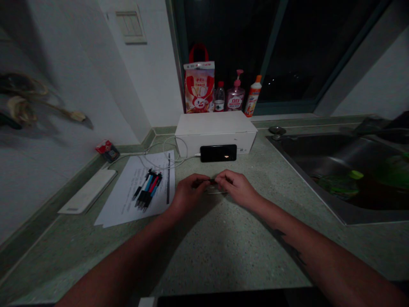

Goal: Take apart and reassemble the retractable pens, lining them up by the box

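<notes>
"Bare left hand [191, 189], bare right hand [236, 187], both low over the speckled green stone counter [204, 256]. What's in them?"

"A small slim dark piece [212, 181], pinched between the fingertips of both — I can't tell what, the light's so poor. And that thin pale strip [217, 193] just under the fingers: held or lying there?"

"Can't tell either. If the pinch slips, something that small could skitter off and be hard to find in this gloom."

"Mind the left forearm [137, 247] too; a stray sweep could scatter those black, blue and red plastic pens [148, 189] across the white printed sheets [123, 198]."

"And over right, the steel sink [367, 216] could swallow anything flicked hard."

"Farther back, the glossy black phone [218, 153] seems to lean on the white cardboard box [215, 124]. (Its thin white cable [191, 157] loops over the paper.) Snag that — the phone could topple."
</notes>
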`<action>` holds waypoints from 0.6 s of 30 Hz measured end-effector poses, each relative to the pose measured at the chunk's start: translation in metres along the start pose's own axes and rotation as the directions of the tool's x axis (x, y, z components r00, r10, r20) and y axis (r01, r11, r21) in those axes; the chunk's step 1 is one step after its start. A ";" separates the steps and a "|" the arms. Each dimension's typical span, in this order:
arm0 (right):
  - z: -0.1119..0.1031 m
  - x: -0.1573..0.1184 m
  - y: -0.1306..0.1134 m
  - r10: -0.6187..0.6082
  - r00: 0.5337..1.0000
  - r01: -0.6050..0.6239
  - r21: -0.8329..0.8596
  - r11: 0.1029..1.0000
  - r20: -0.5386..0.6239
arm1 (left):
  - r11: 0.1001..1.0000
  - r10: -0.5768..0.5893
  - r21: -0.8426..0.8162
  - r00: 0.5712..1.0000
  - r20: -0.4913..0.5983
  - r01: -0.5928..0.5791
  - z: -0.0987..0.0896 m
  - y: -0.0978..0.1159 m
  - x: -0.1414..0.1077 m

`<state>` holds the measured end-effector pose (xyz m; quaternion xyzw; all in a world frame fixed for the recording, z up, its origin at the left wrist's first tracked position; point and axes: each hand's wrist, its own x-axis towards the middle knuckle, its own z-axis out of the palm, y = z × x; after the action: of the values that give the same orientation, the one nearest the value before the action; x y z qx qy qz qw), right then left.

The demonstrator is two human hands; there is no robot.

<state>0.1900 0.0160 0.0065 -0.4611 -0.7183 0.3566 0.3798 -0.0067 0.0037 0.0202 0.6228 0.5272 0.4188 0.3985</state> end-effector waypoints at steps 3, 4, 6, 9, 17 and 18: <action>-0.001 0.001 -0.001 0.008 1.000 -0.008 0.023 1.000 0.000 | 1.000 0.003 0.019 1.000 -0.006 -0.002 -0.001 0.002 0.000; -0.001 0.001 -0.001 0.011 1.000 -0.011 0.032 0.999 -0.012 | 1.000 -0.001 0.025 1.000 -0.010 0.001 -0.001 0.003 0.000; -0.001 0.001 -0.001 0.017 1.000 -0.016 0.033 0.999 -0.023 | 1.000 -0.014 0.026 1.000 -0.021 0.014 0.000 0.003 0.000; -0.002 0.001 -0.001 0.015 1.000 -0.015 -0.001 1.000 0.009 | 0.999 -0.032 0.002 0.999 -0.025 0.032 0.000 0.004 0.000; -0.003 0.002 0.001 -0.019 1.000 0.019 -0.023 1.000 -0.001 | 1.000 -0.029 0.008 0.999 -0.018 0.029 0.000 0.001 0.000; -0.003 0.002 0.001 -0.013 1.000 0.013 -0.035 0.999 0.010 | 0.999 -0.030 0.009 0.999 -0.011 0.031 0.000 0.001 0.000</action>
<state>0.1927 0.0183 0.0072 -0.4615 -0.7293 0.3436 0.3703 -0.0060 0.0037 0.0213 0.6144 0.5407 0.4134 0.3991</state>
